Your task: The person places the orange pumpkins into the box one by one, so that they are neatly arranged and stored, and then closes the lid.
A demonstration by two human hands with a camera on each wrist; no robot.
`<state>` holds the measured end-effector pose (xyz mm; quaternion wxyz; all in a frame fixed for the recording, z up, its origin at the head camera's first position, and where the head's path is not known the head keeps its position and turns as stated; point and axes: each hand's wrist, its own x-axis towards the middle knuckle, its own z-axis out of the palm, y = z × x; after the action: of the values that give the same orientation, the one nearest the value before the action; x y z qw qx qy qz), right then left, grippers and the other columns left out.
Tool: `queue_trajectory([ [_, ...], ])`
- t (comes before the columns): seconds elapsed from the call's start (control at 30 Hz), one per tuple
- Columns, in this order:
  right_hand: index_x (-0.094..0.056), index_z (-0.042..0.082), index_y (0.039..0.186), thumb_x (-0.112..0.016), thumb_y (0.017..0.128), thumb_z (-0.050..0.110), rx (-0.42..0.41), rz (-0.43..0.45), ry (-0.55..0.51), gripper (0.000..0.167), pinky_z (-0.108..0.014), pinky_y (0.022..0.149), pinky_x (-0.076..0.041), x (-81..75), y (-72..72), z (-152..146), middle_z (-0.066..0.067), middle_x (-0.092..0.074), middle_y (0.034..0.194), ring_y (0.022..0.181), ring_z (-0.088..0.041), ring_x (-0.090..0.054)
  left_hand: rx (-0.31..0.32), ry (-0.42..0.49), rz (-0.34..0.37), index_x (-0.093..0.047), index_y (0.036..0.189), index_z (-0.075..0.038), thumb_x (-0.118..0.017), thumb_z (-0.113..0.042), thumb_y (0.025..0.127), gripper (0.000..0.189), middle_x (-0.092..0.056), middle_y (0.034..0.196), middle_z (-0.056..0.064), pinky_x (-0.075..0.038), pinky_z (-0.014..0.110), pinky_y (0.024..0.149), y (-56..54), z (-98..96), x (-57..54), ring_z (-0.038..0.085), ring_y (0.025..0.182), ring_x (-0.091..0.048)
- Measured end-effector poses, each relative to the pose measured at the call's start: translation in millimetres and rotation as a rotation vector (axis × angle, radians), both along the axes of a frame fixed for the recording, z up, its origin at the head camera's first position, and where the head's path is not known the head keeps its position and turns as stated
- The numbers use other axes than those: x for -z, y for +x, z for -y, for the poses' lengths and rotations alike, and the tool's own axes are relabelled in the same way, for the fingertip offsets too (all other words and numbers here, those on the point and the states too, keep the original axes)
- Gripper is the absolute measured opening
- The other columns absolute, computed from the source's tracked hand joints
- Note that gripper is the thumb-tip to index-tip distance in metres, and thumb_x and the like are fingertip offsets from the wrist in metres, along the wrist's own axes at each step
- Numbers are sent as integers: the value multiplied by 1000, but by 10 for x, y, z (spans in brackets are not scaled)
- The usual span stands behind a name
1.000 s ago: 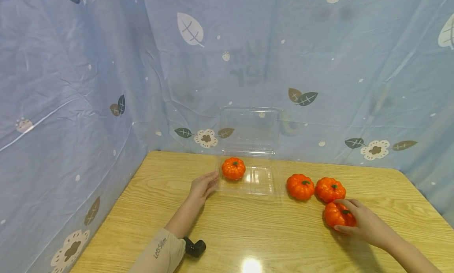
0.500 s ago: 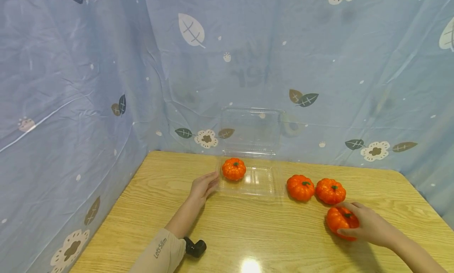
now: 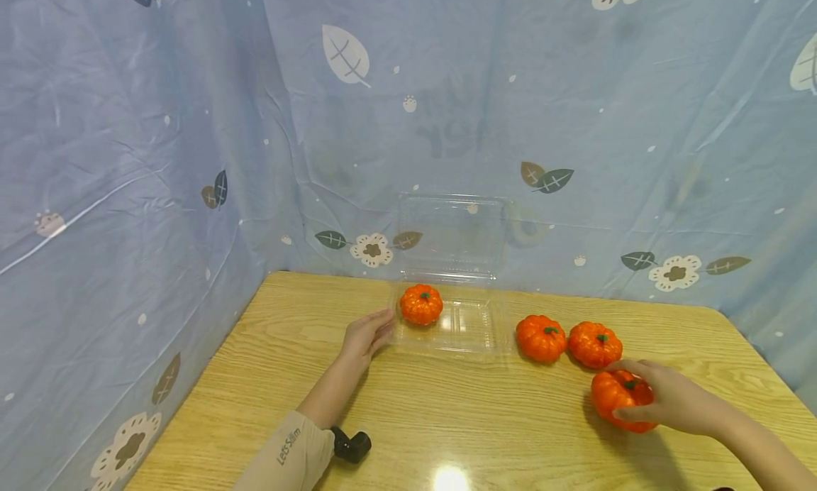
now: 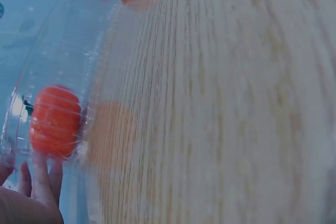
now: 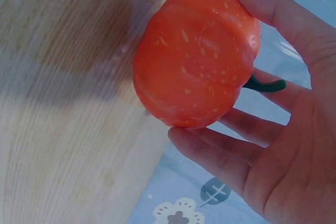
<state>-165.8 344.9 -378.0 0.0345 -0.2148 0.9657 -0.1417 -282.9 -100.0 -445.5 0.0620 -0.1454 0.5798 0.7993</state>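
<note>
In the head view, my right hand [image 3: 676, 400] grips a small orange pumpkin [image 3: 614, 399] with a green stem, thumb on one side and fingers on the other. The right wrist view shows this pumpkin [image 5: 197, 59] between thumb and fingertips, its shadow apart from it on the wood. My left hand [image 3: 368, 335] touches the left side of a clear plastic clamshell box [image 3: 459, 345], its fingers fairly straight in the left wrist view. One pumpkin [image 3: 421, 305] sits in the left part of the box. The lid [image 3: 451, 232] stands raised at the back.
Two more pumpkins, one nearer the box [image 3: 540, 338] and one farther right [image 3: 595, 345], stand on the wooden table [image 3: 485, 420]. A black object [image 3: 351, 445] is by the left sleeve. Patterned blue cloth [image 3: 574, 108] hangs behind and at the left.
My right hand has moved slightly right and toward the front with the pumpkin, away from the two beside it. The left hand and the box have stayed put.
</note>
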Motion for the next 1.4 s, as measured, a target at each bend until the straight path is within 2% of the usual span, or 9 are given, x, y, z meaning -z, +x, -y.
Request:
queue_trajectory([
  [0.13,-57,7,115,-76,71,43,-9,0,3,60,-29,65,-51,0,3,3,-11,-61,108,90,-32,-59,1,0,-18,-60,115,5,-68,-13,84,37,-64,113,16,-54,23,81,6,9,14,23,102,-62],
  [0.3,-57,6,114,-76,71,43,-21,-23,4,60,-28,65,-51,20,-4,8,-9,-62,107,89,-24,-60,27,38,-80,-63,110,5,-72,-16,81,37,-67,105,14,-55,24,80,12,29,41,22,96,-64],
  [0.53,-58,5,112,-78,70,38,-63,-55,-12,57,-27,61,-49,16,-50,73,-8,-61,102,83,-20,-58,-3,3,-4,-57,118,7,-66,-10,85,38,-61,117,19,-51,30,90,-8,-7,-5,29,108,-59],
  [0.77,-58,4,114,-78,70,40,-61,-37,-10,60,-42,70,-52,-78,-111,224,-13,-61,107,93,-35,-59,-2,19,-8,-56,119,8,-66,-10,86,39,-58,120,21,-50,32,91,-13,-14,-12,30,110,-57],
  [0.97,-58,8,114,-77,71,41,-108,-62,-15,58,-32,66,-51,-140,-146,335,-10,-61,106,89,-27,-59,1,2,-15,-58,116,7,-66,-11,85,36,-62,115,18,-51,31,90,-17,-15,2,29,108,-59],
  [1.1,-58,10,113,-78,70,40,-148,-113,-16,56,-29,66,-50,-177,-183,402,-5,-62,105,87,-21,-58,1,-6,-11,-59,116,6,-66,-11,86,35,-62,116,18,-51,31,91,-11,-16,-5,29,109,-58],
  [1.2,-58,9,113,-78,71,40,-167,-140,-12,56,-32,67,-51,-219,-216,456,-3,-63,105,89,-22,-58,0,-9,-15,-59,116,6,-65,-11,86,35,-61,116,18,-51,31,91,-4,-13,-11,29,109,-58],
  [1.4,-59,4,114,-78,70,41,-157,-107,-22,61,-39,73,-52,-324,-277,572,-8,-62,108,93,-28,-58,0,-9,-14,-58,116,6,-65,-13,86,36,-61,117,19,-50,32,91,2,-8,-8,28,108,-58],
])
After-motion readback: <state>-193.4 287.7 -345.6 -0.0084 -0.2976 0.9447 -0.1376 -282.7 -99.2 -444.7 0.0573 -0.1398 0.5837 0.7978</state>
